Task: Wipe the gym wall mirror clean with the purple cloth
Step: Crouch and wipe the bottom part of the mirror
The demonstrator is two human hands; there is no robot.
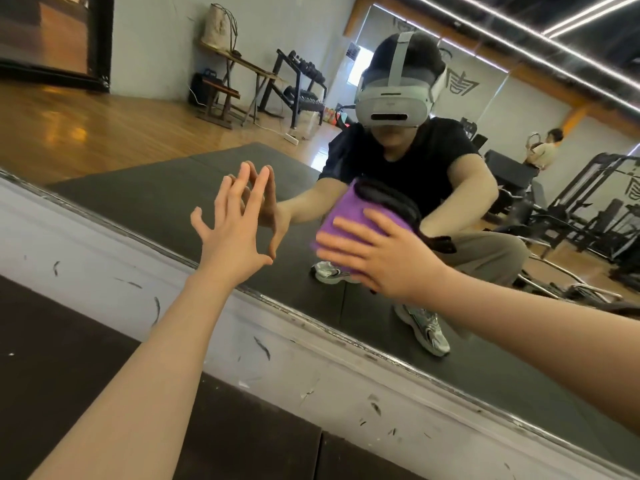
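Pressed flat against the mirror (166,199) by the right hand (384,254), fingers spread and straight — purple cloth (349,216), folded, long axis tilting up toward the right. Left of the cloth, left hand (232,223) open, fingertips touching glass, holding nothing. Below, scuffed white baseboard (173,299) and dark floor mat (69,358).

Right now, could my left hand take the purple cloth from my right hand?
Probably yes. The left hand is open, flat on the mirror, and nothing lies between it and the purple cloth under the right hand.
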